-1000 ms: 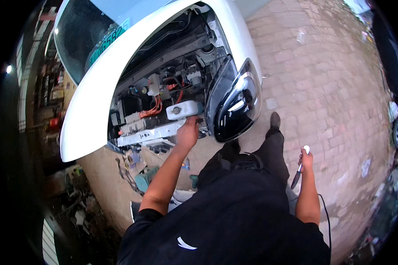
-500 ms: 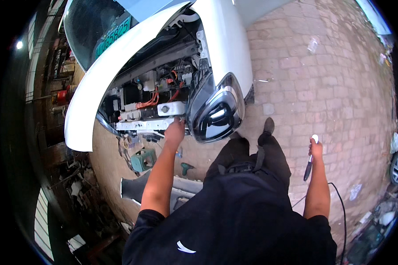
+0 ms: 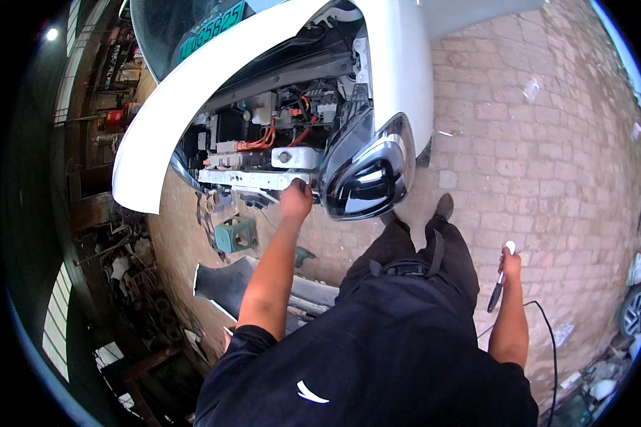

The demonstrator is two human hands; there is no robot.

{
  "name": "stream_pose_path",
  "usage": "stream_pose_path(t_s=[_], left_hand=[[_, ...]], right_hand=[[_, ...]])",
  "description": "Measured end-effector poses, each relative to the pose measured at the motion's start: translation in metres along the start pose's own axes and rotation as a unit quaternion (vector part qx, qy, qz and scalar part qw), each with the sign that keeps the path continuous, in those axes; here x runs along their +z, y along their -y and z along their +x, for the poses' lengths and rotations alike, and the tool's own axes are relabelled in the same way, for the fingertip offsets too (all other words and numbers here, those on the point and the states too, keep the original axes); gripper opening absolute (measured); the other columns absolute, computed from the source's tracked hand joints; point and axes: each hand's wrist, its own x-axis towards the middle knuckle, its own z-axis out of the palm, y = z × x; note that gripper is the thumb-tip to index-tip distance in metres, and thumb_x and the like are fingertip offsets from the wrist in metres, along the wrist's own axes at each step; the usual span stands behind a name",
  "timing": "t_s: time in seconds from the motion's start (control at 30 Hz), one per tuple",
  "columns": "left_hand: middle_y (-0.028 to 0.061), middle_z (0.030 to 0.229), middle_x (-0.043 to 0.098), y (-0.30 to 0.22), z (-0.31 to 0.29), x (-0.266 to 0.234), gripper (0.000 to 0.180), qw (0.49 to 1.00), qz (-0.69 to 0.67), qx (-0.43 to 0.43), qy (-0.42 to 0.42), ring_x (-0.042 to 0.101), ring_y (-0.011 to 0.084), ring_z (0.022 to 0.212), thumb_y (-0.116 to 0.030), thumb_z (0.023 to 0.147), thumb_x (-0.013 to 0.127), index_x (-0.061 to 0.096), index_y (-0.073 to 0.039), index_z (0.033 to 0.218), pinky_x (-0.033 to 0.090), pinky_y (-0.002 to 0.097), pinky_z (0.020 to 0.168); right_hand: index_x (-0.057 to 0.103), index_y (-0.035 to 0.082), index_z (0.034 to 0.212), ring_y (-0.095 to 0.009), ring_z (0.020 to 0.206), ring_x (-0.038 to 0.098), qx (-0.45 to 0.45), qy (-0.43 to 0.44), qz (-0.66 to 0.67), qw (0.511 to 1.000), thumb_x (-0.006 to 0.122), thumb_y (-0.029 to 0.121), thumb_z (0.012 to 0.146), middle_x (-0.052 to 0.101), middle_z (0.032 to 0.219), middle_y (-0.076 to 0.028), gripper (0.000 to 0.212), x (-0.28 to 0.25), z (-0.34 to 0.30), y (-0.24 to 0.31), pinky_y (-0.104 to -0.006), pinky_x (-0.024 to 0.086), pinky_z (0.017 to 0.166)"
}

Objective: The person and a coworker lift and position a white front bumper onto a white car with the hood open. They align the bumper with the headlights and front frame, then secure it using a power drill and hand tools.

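Observation:
My left hand (image 3: 297,201) reaches to the white front crossbeam (image 3: 246,179) of a car, beside the clear headlight (image 3: 369,183). Its fingers are curled in at the beam's right end; anything small between them is hidden. Just behind them sits a white reservoir tank (image 3: 295,158) with a dark cap. Away to the right, my right hand (image 3: 510,263) is closed round the upper part of a ratchet wrench (image 3: 495,295). Its round bright head pokes out above my fingers, and its black handle hangs down.
The white hood (image 3: 153,142) is raised over orange cables (image 3: 260,139). A green stool (image 3: 235,235), a partly covered green power drill (image 3: 304,256) and a removed bumper (image 3: 221,286) lie at left. A black cable (image 3: 550,334) trails at right. Some skin (image 3: 227,340), apparently another person's, shows beside my left sleeve.
The view has shifted, so the car sits farther right and higher. My left hand stays at the beam, fingers more visibly curled. The wrench remains in my right hand. Skin now shows beside my left sleeve.

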Motion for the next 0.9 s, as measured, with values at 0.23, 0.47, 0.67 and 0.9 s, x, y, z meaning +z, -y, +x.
stream_pose_path(t_s=[0.23, 0.47, 0.67, 0.9], left_hand=[[0.0179, 0.099, 0.075, 0.018, -0.002, 0.011, 0.024, 0.996, -0.069, 0.019, -0.06, 0.072, 0.0394, 0.093, -0.023, 0.09, 0.071, 0.068, -0.007, 0.107, 0.057, 0.0491, 0.081], [0.0175, 0.098, 0.074, 0.027, 0.004, 0.014, 0.023, 0.99, -0.11, 0.064, -0.053, 0.072, 0.0388, 0.092, -0.017, 0.089, 0.07, 0.066, -0.007, 0.109, 0.057, 0.0472, 0.08], [0.0185, 0.093, 0.073, 0.012, 0.007, -0.001, 0.019, 0.985, 0.032, 0.163, -0.038, 0.07, 0.0405, 0.089, -0.021, 0.091, 0.067, 0.068, -0.006, 0.104, 0.056, 0.0504, 0.077], [0.0219, 0.094, 0.074, -0.027, 0.028, -0.025, 0.042, 0.982, 0.166, 0.01, 0.094, 0.072, 0.0398, 0.094, -0.045, 0.098, 0.057, 0.072, -0.006, 0.094, 0.057, 0.0519, 0.082]], right_hand=[[0.056, 0.013, 0.088, -0.009, 0.042, 0.041, -0.009, -0.004, -0.031, 0.999, 0.07, 0.038, 0.093, 0.048, 0.061, 0.004, 0.029, 0.01, -0.004, 0.004, -0.0282, 0.033, 0.037], [0.056, 0.013, 0.091, -0.008, 0.042, 0.04, -0.031, 0.017, -0.035, 0.999, 0.069, 0.037, 0.094, 0.048, 0.061, 0.004, 0.027, 0.024, -0.005, 0.023, -0.0277, 0.032, 0.038], [0.058, 0.013, 0.093, -0.007, 0.045, 0.042, -0.032, 0.012, -0.073, 0.997, 0.069, 0.036, 0.094, 0.05, 0.064, 0.004, 0.025, 0.038, -0.007, 0.033, -0.0269, 0.033, 0.04], [0.06, 0.007, 0.097, -0.01, 0.046, 0.045, -0.034, 0.017, -0.076, 0.996, 0.07, 0.034, 0.094, 0.053, 0.065, 0.0, 0.029, 0.045, -0.006, 0.034, -0.0281, 0.033, 0.04]])
